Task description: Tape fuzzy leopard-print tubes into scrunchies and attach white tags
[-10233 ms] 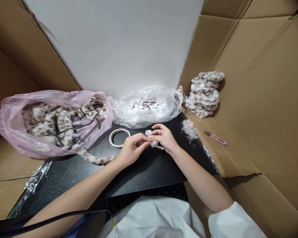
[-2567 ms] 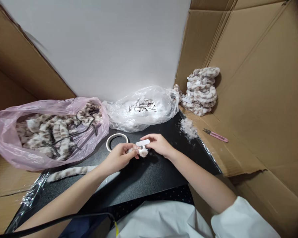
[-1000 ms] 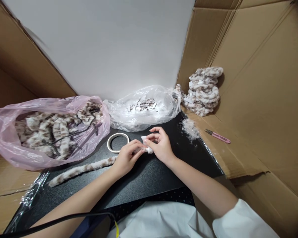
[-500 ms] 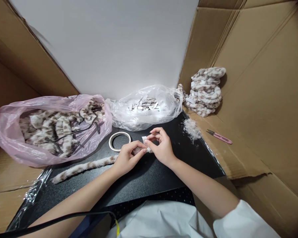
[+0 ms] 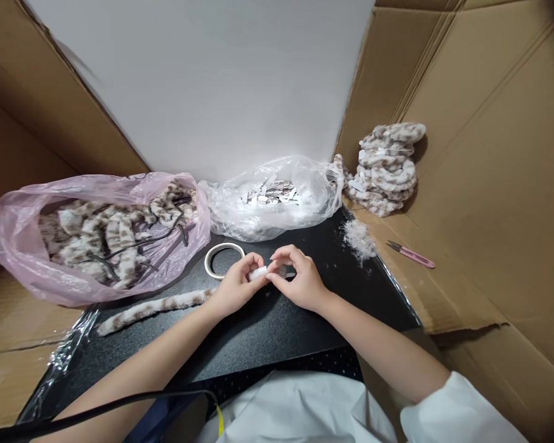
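While the fur strip [image 5: 159, 306] trails across the desk [image 5: 203, 351], left hand [image 5: 237, 288] grips fur and right hand [image 5: 302, 284] has fingers pinching the white band [image 5: 262, 271] between them, probably keeping it snug.

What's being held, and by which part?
The furry strip, by one end: the left hand and right hand both grip it there, at the white band.

A big white wall [image 5: 203, 80] stands at the back. The right cardboard wall [image 5: 489, 154] is brown with fold lines. The left cardboard wall [image 5: 13, 74] looks darker, in shadow. The tabletop [image 5: 240, 344] is black with tiny specks and shiny strips [image 5: 69, 347] along its sides. Flat cardboard [image 5: 18, 326] lies beside it.
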Motion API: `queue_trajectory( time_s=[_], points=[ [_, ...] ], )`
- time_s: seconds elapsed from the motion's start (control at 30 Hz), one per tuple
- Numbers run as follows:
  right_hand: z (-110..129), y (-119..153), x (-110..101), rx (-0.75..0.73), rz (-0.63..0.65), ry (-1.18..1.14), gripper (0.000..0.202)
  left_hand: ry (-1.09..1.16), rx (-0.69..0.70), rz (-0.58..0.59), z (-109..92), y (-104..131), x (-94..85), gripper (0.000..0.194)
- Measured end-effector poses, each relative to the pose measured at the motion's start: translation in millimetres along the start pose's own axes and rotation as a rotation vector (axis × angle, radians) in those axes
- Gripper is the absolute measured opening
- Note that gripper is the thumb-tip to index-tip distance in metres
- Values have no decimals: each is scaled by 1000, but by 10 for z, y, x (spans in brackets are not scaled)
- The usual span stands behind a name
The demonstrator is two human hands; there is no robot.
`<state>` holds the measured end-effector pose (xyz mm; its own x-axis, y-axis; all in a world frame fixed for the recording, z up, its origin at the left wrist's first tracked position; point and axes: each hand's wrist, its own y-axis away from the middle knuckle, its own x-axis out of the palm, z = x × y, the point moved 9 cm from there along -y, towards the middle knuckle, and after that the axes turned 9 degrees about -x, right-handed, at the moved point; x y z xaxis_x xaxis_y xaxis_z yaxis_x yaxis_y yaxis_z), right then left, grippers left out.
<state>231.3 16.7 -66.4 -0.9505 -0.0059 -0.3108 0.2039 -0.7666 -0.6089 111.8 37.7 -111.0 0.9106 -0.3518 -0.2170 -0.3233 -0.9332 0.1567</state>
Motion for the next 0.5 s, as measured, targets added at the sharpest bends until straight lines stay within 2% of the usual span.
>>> queue_trajectory(
  time_s=[0.23, 0.37, 0.5],
  points=[
    [-1, 2, 38, -9, 55, -30, 30, 61, -177, 123, 107, 4, 68, 34],
    [92, 18, 104, -112, 124, 12, 32, 141, -225, 99, 144, -3, 29, 34],
    [163, 23, 108, -211, 141, 126, 29, 221, -354, 133, 229, 20, 22, 32]
  ],
)
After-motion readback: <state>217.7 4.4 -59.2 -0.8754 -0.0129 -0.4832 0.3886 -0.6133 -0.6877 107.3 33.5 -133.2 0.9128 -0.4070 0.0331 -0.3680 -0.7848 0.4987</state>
